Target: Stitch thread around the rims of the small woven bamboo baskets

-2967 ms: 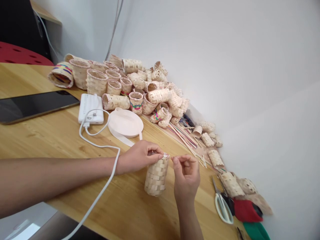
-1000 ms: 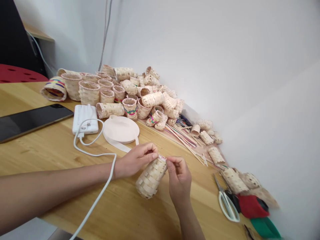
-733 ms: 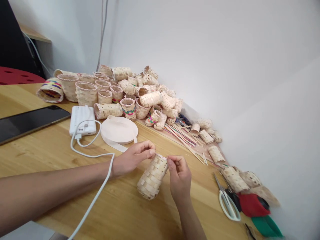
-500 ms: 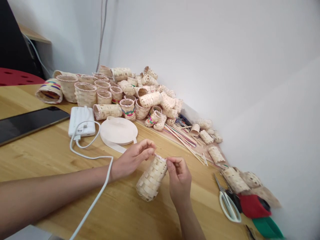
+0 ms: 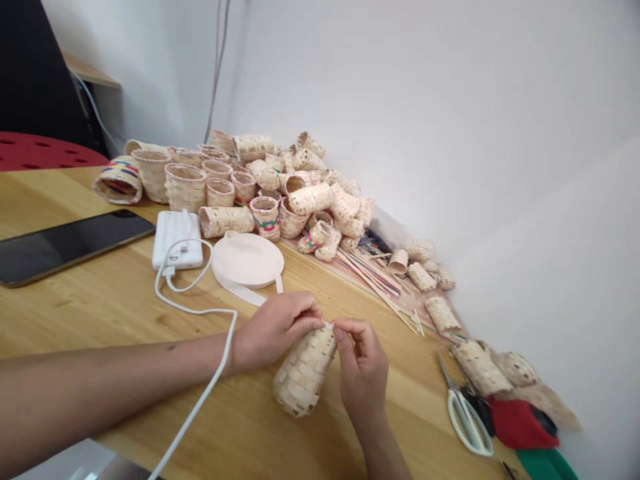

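Observation:
A small woven basket (image 5: 303, 375) of pale strips lies tilted on the wooden table, its rim pointing up and away between both hands. My left hand (image 5: 280, 328) pinches the left side of the rim with thumb and forefinger. At the right side of the same rim, my right hand (image 5: 364, 363) is also closed in a pinch. A short stretch of white and pinkish edging shows between the fingertips. Behind my left hand lies a flat roll of white tape (image 5: 249, 260), its loose end reaching toward the wrist.
Many woven baskets (image 5: 185, 189) are heaped along the wall. A phone (image 5: 70, 245) and a white power bank (image 5: 176, 240) lie at left, with a cable (image 5: 205, 393) crossing my left forearm. White-handled scissors (image 5: 469, 421), coloured strips (image 5: 373, 275) and a red roll (image 5: 523, 425) are at right.
My left hand has come down onto the rim, where before its fingers were raised beside it. The whole view has shifted, so the background things sit a little farther right.

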Demonstrator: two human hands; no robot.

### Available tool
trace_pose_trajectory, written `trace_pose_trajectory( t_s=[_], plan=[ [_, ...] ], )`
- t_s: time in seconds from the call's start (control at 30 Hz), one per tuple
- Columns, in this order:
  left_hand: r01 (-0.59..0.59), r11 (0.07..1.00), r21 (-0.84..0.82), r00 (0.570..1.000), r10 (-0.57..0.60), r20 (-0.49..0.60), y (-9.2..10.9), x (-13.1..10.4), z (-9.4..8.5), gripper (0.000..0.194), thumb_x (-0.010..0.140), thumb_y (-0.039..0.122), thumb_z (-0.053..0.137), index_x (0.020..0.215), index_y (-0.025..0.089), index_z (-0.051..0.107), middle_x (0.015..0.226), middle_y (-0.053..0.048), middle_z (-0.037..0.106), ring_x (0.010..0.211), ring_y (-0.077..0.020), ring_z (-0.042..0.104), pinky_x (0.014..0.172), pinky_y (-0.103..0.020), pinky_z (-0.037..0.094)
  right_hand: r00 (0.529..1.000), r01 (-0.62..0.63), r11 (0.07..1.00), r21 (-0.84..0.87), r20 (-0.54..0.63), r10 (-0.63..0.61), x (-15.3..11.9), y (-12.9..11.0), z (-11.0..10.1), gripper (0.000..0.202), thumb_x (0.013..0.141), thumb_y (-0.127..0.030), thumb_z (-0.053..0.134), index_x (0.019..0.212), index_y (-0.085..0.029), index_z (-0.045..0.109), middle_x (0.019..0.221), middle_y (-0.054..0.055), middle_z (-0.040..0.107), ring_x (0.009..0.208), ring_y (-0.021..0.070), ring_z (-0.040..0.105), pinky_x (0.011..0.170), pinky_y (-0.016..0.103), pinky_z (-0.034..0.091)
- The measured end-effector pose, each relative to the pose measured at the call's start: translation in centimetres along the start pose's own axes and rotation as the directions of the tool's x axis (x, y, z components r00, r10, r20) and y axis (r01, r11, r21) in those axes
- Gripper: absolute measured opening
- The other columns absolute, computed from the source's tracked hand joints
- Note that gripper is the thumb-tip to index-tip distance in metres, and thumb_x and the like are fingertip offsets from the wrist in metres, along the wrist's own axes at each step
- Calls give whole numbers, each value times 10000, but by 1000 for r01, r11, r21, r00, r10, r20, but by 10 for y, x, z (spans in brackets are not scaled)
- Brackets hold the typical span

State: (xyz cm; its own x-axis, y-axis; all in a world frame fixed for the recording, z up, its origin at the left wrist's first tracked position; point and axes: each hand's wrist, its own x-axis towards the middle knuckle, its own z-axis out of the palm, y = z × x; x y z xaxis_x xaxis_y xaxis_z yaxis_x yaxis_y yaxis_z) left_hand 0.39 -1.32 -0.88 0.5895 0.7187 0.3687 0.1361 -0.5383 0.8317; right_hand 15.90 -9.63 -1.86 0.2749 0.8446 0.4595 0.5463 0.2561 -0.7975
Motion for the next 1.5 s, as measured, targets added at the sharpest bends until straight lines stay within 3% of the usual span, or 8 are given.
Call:
trace_pose_trajectory(
  t_s=[0.5,0.63,0.77,0.83,0.97,1.1,1.23,1.5],
  plan=[
    [24,982,-188,999,-31,-33,-5,0,4,195,849,332,426,717,189,447,667,14,497,651,-147,467,606,-247,361,990,-126,978,167,-49,136,7,7,1,175,839,-356,614,819,-182,613,725,16,660,670,155,617,601,262,493],
    [11,971,-241,999,-22,-45,0,-2,1,210,832,355,473,719,178,487,684,7,517,666,-143,482,619,-244,378,976,187,982,34,-117,-181,5,4,-4,67,881,-186,559,862,-219,614,827,25,682,813,174,647,749,326,510],
    [-5,956,-294,997,-17,-71,3,-4,-1,212,836,352,515,733,167,526,730,-3,553,702,-140,510,653,-244,403,788,596,763,-252,-1,-616,6,-5,-15,308,843,-5,500,964,-271,597,892,1,713,868,161,653,938,423,437],
    [-17,949,-314,997,-9,-83,2,-3,-2,229,873,355,483,765,161,540,746,-9,561,725,-142,525,681,-250,419,728,655,659,-370,78,-681,6,-9,-19,336,831,15,490,979,-268,595,900,0,728,872,156,658,957,415,418],
    [37,922,-387,994,-75,-83,-2,-3,1,340,954,421,340,901,149,537,772,-22,545,711,-148,530,652,-265,455,682,689,563,-456,145,-717,5,-10,-21,328,825,10,485,988,-253,594,900,10,740,877,161,669,967,399,406],
    [79,905,-418,994,-104,-36,-6,-4,4,368,943,480,362,1023,153,510,838,-28,546,689,-140,523,596,-252,460,686,688,565,-455,154,-711,5,-6,-19,321,836,-6,481,998,-260,591,906,7,741,868,163,672,956,406,422],
    [90,940,-330,993,-61,98,-8,-3,5,367,912,490,418,844,154,552,706,9,523,623,-120,474,580,-228,407,698,684,593,-424,147,-701,6,-3,-15,314,843,-8,494,991,-267,594,902,2,738,863,158,672,951,409,431],
    [138,929,-343,989,-110,99,-6,2,2,319,831,421,489,681,145,550,657,20,508,642,-120,457,611,-218,369,830,545,797,-262,36,-556,11,11,-7,195,894,-64,512,942,-236,590,877,17,706,847,155,656,963,449,418]
  ],
)
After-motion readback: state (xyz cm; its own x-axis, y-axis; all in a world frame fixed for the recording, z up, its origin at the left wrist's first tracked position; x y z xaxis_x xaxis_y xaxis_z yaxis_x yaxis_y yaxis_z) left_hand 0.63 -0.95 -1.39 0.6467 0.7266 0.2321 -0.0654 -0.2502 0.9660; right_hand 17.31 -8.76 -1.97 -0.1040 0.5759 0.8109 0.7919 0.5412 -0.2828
